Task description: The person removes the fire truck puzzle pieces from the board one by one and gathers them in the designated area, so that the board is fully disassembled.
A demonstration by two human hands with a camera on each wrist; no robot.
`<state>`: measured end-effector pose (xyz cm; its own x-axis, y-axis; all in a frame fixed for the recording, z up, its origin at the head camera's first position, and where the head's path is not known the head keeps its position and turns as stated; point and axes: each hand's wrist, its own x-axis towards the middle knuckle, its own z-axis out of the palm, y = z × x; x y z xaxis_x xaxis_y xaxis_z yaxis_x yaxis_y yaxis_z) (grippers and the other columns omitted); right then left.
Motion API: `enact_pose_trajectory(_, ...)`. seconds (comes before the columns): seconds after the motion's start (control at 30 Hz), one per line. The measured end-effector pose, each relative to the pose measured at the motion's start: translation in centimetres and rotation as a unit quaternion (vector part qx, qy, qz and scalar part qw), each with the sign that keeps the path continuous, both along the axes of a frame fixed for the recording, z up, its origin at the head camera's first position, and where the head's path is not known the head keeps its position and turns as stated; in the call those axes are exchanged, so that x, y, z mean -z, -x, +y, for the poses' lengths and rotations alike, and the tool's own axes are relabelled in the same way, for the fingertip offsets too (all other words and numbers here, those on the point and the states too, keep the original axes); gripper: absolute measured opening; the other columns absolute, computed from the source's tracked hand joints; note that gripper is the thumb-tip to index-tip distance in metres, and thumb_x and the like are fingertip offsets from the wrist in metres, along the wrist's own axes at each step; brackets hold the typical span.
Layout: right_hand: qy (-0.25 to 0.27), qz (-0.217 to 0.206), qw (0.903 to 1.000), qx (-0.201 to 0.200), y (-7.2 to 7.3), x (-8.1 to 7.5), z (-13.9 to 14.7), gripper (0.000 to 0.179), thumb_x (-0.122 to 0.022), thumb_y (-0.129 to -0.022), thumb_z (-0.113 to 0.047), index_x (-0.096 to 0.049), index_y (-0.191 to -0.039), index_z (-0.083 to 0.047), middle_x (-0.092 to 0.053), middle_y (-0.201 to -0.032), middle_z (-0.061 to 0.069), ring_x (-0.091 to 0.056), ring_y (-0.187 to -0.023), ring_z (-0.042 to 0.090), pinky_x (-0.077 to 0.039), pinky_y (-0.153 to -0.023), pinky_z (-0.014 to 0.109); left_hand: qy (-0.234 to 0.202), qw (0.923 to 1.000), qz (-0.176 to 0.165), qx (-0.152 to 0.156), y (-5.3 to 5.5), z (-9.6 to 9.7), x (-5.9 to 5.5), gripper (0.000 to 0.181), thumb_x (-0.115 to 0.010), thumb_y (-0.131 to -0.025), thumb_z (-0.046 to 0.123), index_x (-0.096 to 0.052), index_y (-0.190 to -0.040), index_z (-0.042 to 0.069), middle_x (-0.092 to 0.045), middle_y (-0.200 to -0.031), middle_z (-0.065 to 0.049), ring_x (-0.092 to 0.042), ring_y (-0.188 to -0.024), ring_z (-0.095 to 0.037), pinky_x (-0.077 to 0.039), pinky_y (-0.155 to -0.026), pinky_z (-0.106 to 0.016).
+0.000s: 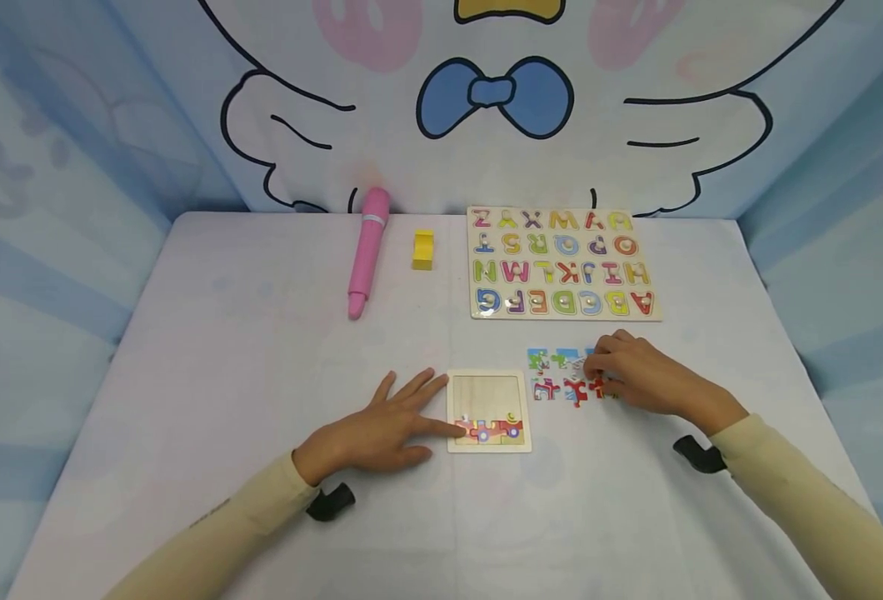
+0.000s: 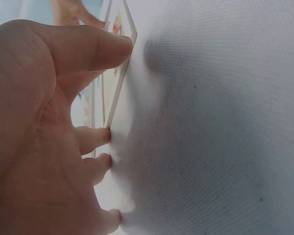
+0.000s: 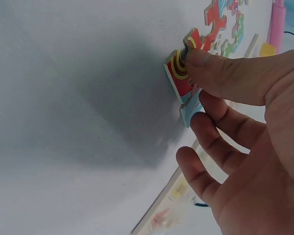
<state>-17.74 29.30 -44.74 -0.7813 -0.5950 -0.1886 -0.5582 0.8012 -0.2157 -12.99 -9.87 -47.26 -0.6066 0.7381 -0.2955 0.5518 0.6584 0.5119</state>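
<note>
My left hand point(image 1: 385, 433) lies spread beside a small wooden puzzle tray point(image 1: 489, 377). Its index fingertip rests over the tray's lower left, where joined red pieces point(image 1: 498, 428) line the bottom. Another fingertip meets the tray's left rim. On the right, my right hand point(image 1: 644, 372) reaches down to loose jigsaw pieces point(image 1: 575, 392) laid in two rows. In the right wrist view, the thumb point(image 3: 201, 58) presses on a red puzzle piece point(image 3: 182, 85) with yellow arcs, pinching it; the index finger is mostly hidden behind the thumb.
Behind the loose pieces lies a wooden alphabet board point(image 1: 565, 260). A pink pen-shaped stick point(image 1: 369, 250) and a yellow block point(image 1: 422, 250) lie at the back left. The white-covered table point(image 1: 261, 333) ends at a cartoon-printed curtain point(image 1: 494, 167).
</note>
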Motion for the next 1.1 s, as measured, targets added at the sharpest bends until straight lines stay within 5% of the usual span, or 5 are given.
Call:
enact_pose_trajectory(0.27,0.001,0.017,0.9996,0.024,-0.5,0.5,0.0,0.037,-0.086,-0.081,-0.010,-0.071,-0.115,-0.010,-0.065,-0.109,0.006,-0.052,-0.101,0.026,-0.047,-0.087,0.046,0.002,1.0000,0.007,0.001,0.0,-0.1,0.0,0.047,-0.070,-0.097,0.023,-0.063,-0.141,0.036,-0.016,-0.170,-0.010,-0.003,-0.157,-0.032,-0.001,-0.117,-0.071)
enact_pose_trajectory(0.43,0.052,0.027,0.9978,0.032,-1.0,0.1,-1.1,0.039,-0.083,-0.085,-0.010,-0.069,-0.122,-0.006,-0.062,-0.115,0.010,-0.054,-0.105,0.028,-0.051,-0.090,0.048,0.004,1.0000,0.002,0.000,0.0,0.0,-0.1,0.046,-0.070,-0.097,0.024,-0.063,-0.141,0.037,-0.015,-0.171,-0.009,-0.002,-0.157,-0.032,0.001,-0.117,-0.071)
enact_pose_trajectory(0.87,0.082,0.035,0.9912,-0.098,-3.8,1.2,-11.1,0.045,-0.077,-0.093,-0.025,-0.064,-0.131,-0.004,-0.062,-0.115,0.007,-0.059,-0.097,0.018,-0.056,-0.083,0.035,0.007,0.9999,0.004,0.009,0.1,0.0,-0.2,0.047,-0.069,-0.098,0.025,-0.061,-0.143,0.038,-0.013,-0.171,-0.008,0.000,-0.157,-0.031,0.000,-0.116,-0.072)
enact_pose_trajectory(1.1,0.067,0.049,0.9860,-0.145,-4.7,2.4,-14.0,0.038,-0.080,-0.090,-0.024,-0.068,-0.120,-0.006,-0.062,-0.107,0.004,-0.058,-0.090,0.015,-0.056,-0.074,0.028,0.001,0.9998,0.010,0.017,0.0,-0.2,-0.2,0.047,-0.067,-0.099,0.024,-0.061,-0.144,0.035,-0.013,-0.171,-0.010,-0.001,-0.157,-0.033,-0.002,-0.115,-0.074)
